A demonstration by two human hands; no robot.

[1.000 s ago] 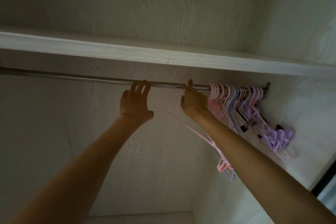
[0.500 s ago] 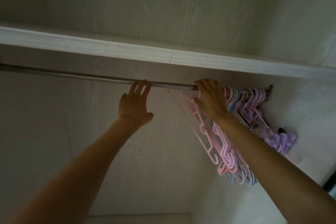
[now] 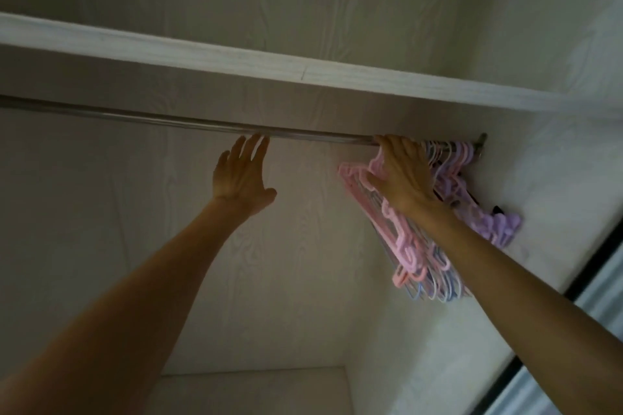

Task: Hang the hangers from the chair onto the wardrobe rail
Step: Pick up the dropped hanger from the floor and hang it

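View from below into a wardrobe. The left hand is raised with its fingers straight and slightly spread; the fingertips reach the underside of the metal rail and hold nothing, the thumb standing out to the side. Whether the fingertips press the rail or only meet it cannot be told.

The right hand lies well apart from the left, further along the same rail toward its end bracket. Its fingers extend up to the rail and lie flat against the bunch of pink hangers; no curl around a hanger is visible, so the hand reads as spread and pushing, not gripping. The hooks beneath the palm are hidden, so how they sit on the rail there cannot be told.

The pink hangers, with pale blue hangers among them, hang from the rail directly under and below this hand, their bodies slanting down along the forearm. Beyond the hand, between it and the bracket, lilac hangers hang packed together, reaching the side wall. A dark clip hanger shows among them.

Above the rail runs a white shelf, parallel to it. A dark door frame crosses the corner below the right forearm.
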